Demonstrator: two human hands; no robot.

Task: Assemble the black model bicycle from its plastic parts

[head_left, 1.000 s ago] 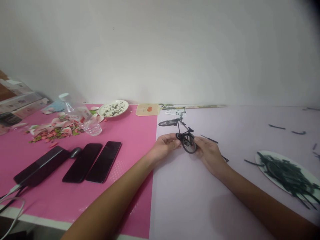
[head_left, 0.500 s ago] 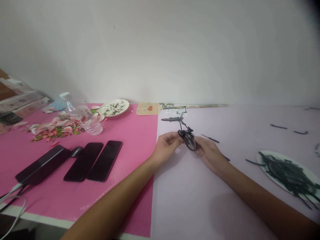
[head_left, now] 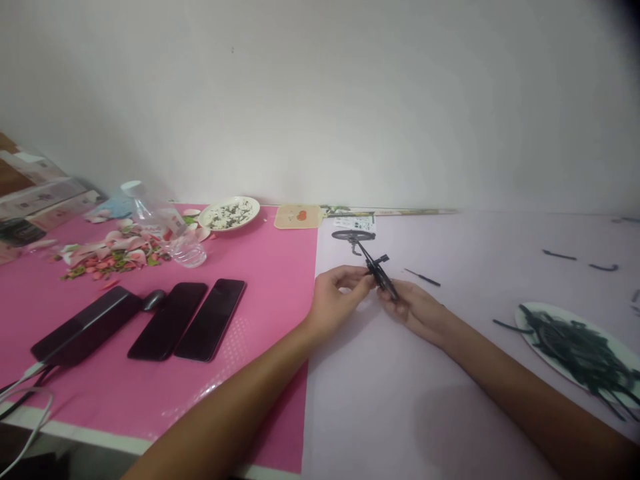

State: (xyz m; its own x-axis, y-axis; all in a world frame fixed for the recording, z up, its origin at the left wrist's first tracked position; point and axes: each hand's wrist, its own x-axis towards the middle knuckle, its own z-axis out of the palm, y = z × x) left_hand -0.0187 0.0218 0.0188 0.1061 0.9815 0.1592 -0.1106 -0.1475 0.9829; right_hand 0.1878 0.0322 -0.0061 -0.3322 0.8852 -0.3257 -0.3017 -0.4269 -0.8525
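A small black model bicycle (head_left: 377,270) is held above the pale half of the table, one wheel pointing away toward the wall and the other between my hands. My left hand (head_left: 337,297) pinches it from the left with thumb and fingers. From the right, my right hand (head_left: 413,305) grips the near wheel end; some of its fingertips are hidden behind the model. A thin dark screwdriver-like tool (head_left: 423,277) lies on the table just beyond my right hand.
To the right, a white plate (head_left: 523,312) bears dark plastic pieces; loose ones (head_left: 560,255) lie behind it. On the pink side are two phones (head_left: 210,320), a black power bank-like block (head_left: 86,327), a clear bottle (head_left: 155,217), petals (head_left: 117,250) and another plate (head_left: 253,212).
The model bicycle has been turned in my hands: the near wheel now shows nearly edge-on and the far wheel's face shows more. Both hands still hold it in about the same place.
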